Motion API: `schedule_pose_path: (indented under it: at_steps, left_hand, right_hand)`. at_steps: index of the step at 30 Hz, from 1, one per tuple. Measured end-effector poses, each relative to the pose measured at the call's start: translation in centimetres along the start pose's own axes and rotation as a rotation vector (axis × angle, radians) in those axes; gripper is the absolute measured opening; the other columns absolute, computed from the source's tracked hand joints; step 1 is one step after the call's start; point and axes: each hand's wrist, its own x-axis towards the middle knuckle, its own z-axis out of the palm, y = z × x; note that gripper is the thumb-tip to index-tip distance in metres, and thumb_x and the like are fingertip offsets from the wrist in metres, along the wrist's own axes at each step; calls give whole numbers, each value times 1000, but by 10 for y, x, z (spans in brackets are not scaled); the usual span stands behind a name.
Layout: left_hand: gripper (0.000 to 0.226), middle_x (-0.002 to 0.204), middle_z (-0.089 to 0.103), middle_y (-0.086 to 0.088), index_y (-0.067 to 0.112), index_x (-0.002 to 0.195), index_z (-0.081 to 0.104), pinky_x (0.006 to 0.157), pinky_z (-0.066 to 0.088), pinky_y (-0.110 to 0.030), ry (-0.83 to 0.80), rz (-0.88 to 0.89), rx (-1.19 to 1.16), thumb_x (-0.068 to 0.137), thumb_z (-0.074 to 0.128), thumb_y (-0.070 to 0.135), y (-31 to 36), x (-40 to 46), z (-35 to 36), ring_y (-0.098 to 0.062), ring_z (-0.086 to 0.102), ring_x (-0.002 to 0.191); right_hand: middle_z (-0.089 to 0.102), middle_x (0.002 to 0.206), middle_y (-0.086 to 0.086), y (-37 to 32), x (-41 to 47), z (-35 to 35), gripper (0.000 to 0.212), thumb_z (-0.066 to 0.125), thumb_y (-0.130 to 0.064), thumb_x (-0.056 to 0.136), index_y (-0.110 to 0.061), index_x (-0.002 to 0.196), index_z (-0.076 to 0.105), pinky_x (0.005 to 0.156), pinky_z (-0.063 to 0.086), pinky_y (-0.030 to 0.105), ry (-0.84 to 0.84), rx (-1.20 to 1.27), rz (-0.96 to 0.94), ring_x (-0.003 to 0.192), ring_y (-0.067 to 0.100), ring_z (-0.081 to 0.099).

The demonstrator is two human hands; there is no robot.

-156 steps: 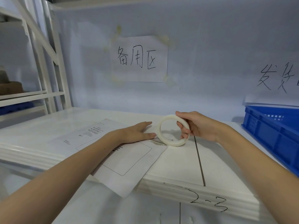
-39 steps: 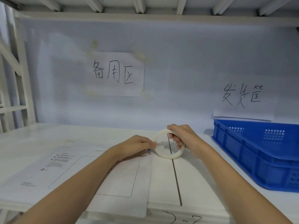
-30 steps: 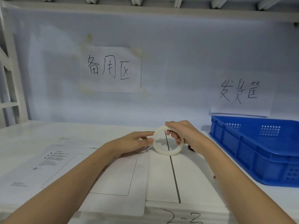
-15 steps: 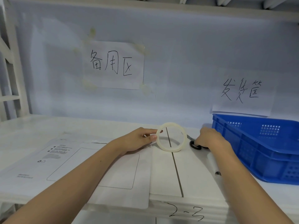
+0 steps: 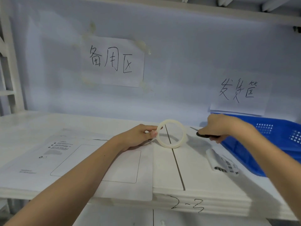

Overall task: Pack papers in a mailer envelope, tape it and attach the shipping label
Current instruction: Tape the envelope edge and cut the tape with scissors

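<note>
A white mailer envelope (image 5: pixel 78 162) lies flat on the white shelf (image 5: pixel 195 181), its near corner over the front edge. My left hand (image 5: pixel 140 136) rests on the envelope's far right corner and pinches the left rim of a white tape roll (image 5: pixel 171 133), which stands on edge at the shelf seam. My right hand (image 5: pixel 218 126) is to the right of the roll, closed on the dark handles of scissors (image 5: pixel 203 135) lying on the shelf. A shipping label (image 5: pixel 223 163) with barcodes lies on the shelf near my right forearm.
A blue plastic crate (image 5: pixel 276 137) stands at the right against the back wall. Two handwritten paper signs (image 5: pixel 114 62) hang on the wall. The shelf front bears the mark "2-3". A white rack frame (image 5: pixel 9 62) rises at the left.
My right hand let go of the tape roll and moved right onto the scissors. My left hand took the roll's left rim. The label came into view.
</note>
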Motion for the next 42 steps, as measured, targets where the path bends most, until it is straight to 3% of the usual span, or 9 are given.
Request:
schedule_pose_path:
  at_steps: [3, 6, 9, 16, 20, 25, 33, 35, 42]
  left_hand:
    - [27, 79, 52, 3, 32, 119, 67, 66, 32, -24, 1, -5, 7, 101, 47, 33, -3, 2, 0, -15, 38, 69]
    - [25, 78, 49, -1, 41, 115, 67, 64, 30, -26, 1, -17, -23, 100, 47, 35, -5, 2, 1, -18, 35, 70]
    - [26, 67, 50, 11, 41, 117, 66, 62, 30, -23, 7, -48, -65, 101, 48, 33, -6, 3, 1, -14, 36, 64]
    - [26, 66, 43, 6, 49, 118, 65, 61, 23, -29, -12, -76, -114, 98, 50, 41, -15, 9, -1, -18, 29, 65]
    - [28, 84, 53, 0, 48, 119, 64, 73, 32, -30, -26, -85, -131, 94, 51, 47, -17, 9, 0, -18, 40, 77]
    - [29, 50, 39, 13, 32, 125, 64, 41, 22, -16, -12, -99, -146, 101, 47, 33, -11, 8, -1, -7, 27, 44]
    - [31, 44, 53, 28, 23, 128, 62, 42, 32, -3, -4, -125, -77, 103, 43, 27, -1, 4, -2, 7, 48, 40]
    - [30, 50, 55, 28, 28, 126, 64, 45, 32, -4, -7, -134, -89, 102, 45, 30, -3, 5, -3, 5, 47, 45]
    - [29, 43, 52, 25, 30, 126, 61, 40, 29, -4, -16, -117, -95, 103, 44, 29, -1, 2, -3, 3, 47, 42]
  right_hand:
    - [56, 36, -6, 17, -40, -16, 38, 59, -32, 91, -8, 61, 52, 43, 42, 16, -56, 79, -24, 31, 10, 53]
    - [75, 68, 12, 30, -77, -21, 39, 65, -32, 89, 5, 76, 68, 45, 49, 21, -161, 236, -27, 43, 18, 63]
    - [77, 87, 13, 29, -103, -18, 43, 73, -39, 76, 2, 87, 74, 37, 45, 22, -347, 319, -46, 48, 17, 64]
    - [77, 96, 17, -6, -96, 22, 46, 65, -54, 75, -13, 75, 45, 30, 26, 14, -611, 513, -111, 41, 12, 56]
    - [76, 97, 18, -31, -76, 47, 41, 60, -52, 82, -14, 71, 48, 27, 26, 14, -633, 661, -11, 36, 10, 54]
    - [69, 99, 26, -50, -64, 48, 39, 63, -43, 86, -10, 72, 49, 22, 31, 14, -641, 848, 69, 30, 12, 55]
    - [45, 106, 14, -63, -66, 51, 33, 61, -34, 92, -7, 77, 49, 22, 30, 12, -618, 959, 109, 29, 18, 58]
    - [44, 107, 13, -64, -64, 51, 34, 61, -35, 92, -7, 78, 49, 22, 30, 12, -625, 948, 110, 29, 18, 59]
    - [45, 106, 15, -61, -64, 53, 35, 61, -36, 91, -7, 77, 48, 22, 31, 12, -628, 923, 106, 31, 18, 60]
